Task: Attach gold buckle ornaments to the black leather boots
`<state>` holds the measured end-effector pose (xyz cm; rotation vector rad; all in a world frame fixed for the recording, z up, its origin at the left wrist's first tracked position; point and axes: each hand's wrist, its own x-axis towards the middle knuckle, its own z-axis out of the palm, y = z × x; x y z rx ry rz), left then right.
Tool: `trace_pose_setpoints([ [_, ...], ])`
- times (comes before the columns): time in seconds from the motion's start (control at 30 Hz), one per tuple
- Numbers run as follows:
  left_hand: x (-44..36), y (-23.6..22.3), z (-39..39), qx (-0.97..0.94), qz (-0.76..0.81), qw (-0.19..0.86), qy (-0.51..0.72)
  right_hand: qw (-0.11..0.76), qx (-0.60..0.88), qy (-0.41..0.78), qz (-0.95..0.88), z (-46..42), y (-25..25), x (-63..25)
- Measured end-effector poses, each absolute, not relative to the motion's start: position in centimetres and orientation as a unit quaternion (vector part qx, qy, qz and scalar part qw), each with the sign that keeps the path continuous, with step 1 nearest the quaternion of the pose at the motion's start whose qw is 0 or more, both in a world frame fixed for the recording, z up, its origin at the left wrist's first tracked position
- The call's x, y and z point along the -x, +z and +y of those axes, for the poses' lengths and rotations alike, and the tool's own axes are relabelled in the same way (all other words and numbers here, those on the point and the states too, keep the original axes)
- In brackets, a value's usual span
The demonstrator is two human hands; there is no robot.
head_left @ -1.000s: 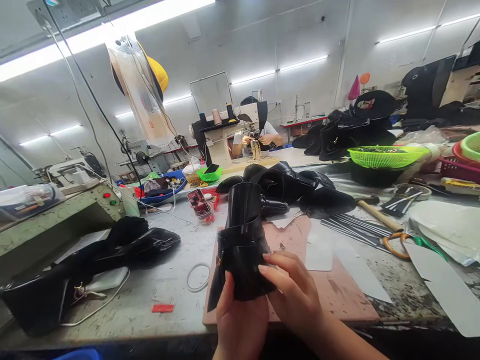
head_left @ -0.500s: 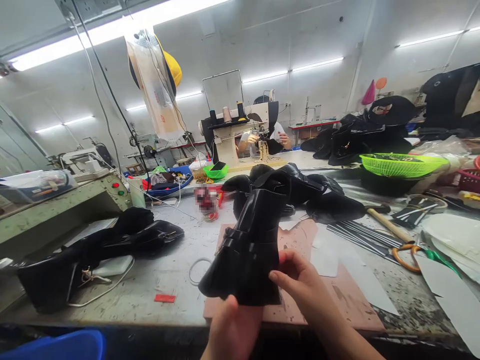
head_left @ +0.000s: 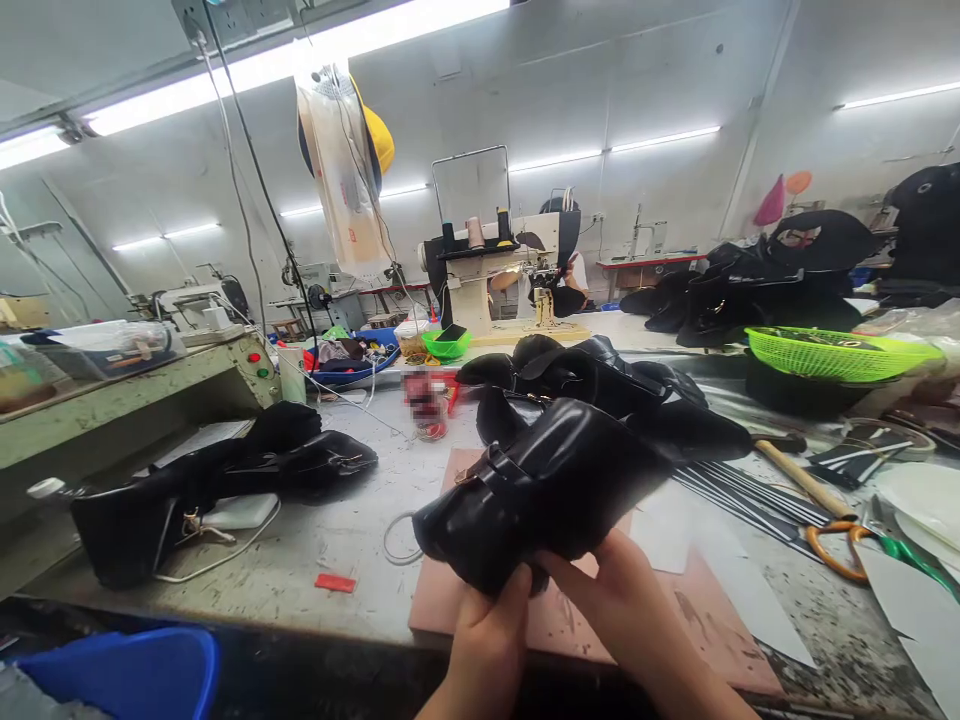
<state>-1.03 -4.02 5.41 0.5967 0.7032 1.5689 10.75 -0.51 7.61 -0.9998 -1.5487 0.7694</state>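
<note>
A shiny black leather boot upper with a buckled strap is held over a pink board. My left hand pinches its lower edge, thumb on top and fingers hidden beneath. Close beside it, my right hand grips the same edge, its fingers partly under the leather. Behind the held piece lies a pile of similar black boot uppers. More black uppers rest on the table to the left.
Orange-handled scissors, a hammer and black-and-white strips lie at right. A green basket stands behind them. A sewing machine with a person's arm behind it is at the back. A blue bin sits front left.
The boot upper has turned from upright to lying tilted, its top now pointing right. My hands have come closer together at its lower edge. The view has shifted slightly left.
</note>
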Motion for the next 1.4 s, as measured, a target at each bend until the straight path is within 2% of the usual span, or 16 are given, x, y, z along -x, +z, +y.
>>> trace_pose_setpoints([
  [0.17, 1.5, 7.1, -4.0, -0.298, 0.198, 0.652, 0.669, 0.548, 0.404, 0.234, -0.694, -1.6, 7.1, -11.0],
  [0.33, 2.1, 5.6, -3.6, -0.286, 0.269, 0.602, 0.695, 0.499, 0.373, 0.161, -0.765, -2.0, 6.9, -11.0],
  [0.5, 1.9, 3.7, -3.7, -0.280, 0.334, 0.553, 0.710, 0.523, 0.434, 0.125, -0.723, -1.3, 5.9, -10.5],
  [0.57, 1.7, 3.5, -3.7, -0.280, 0.338, 0.539, 0.718, 0.519, 0.438, 0.171, -0.714, -1.1, 5.7, -10.4],
  [0.73, 1.2, 3.6, -3.7, -0.266, 0.340, 0.551, 0.714, 0.511, 0.417, 0.418, -0.624, -1.4, 6.4, -10.8],
  [0.83, 1.1, 4.2, -3.5, -0.234, 0.329, 0.561, 0.723, 0.462, 0.457, 0.492, -0.579, -2.0, 7.1, -11.5],
  [1.0, 1.0, 5.3, -3.1, -0.229, 0.341, 0.557, 0.722, 0.399, 0.506, 0.457, -0.613, -2.7, 8.3, -11.4],
  [1.13, 1.3, 6.1, -3.4, -0.262, 0.384, 0.529, 0.710, 0.402, 0.516, 0.443, -0.614, -2.3, 8.2, -10.8],
  [1.27, 2.3, 7.4, -4.0, -0.255, 0.342, 0.617, 0.661, 0.433, 0.504, 0.446, -0.599, -1.5, 7.9, -11.4],
  [1.4, 2.5, 8.5, -4.1, -0.179, 0.323, 0.670, 0.644, 0.396, 0.434, 0.532, -0.610, -0.7, 8.0, -12.8],
])
